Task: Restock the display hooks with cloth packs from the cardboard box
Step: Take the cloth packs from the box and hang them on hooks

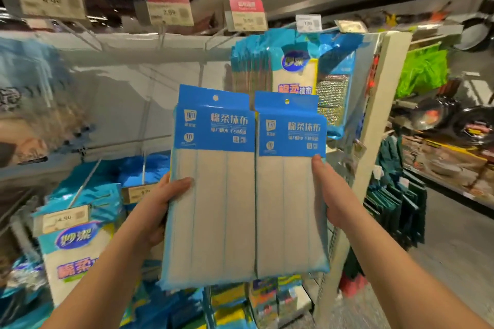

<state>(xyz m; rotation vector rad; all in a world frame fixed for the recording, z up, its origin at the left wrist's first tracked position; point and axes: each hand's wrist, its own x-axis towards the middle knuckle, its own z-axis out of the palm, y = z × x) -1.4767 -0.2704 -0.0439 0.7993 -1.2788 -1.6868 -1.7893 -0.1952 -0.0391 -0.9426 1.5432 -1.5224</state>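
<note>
Gripping the left cloth pack (211,195) with the left hand (157,211), thumb lying across its front face and the other fingers hidden behind. Gripping the right cloth pack (291,192) with the right hand (331,195), thumb pressing on its front near the blue header card. Holding both packs upright and side by side, edges touching, raised in front of the display rack. Each showing a blue card with a hanging hole on top and pale beige cloths below. Hanging just behind them, up and to the right: a row of other cloth packs (270,61) on a hook, with a silvery scourer pack (334,99) beside it. Standing bare further left: several display hooks (80,35) under price tags (168,5). Sitting far off to the right: dark pans (454,120) on shelves.
</note>
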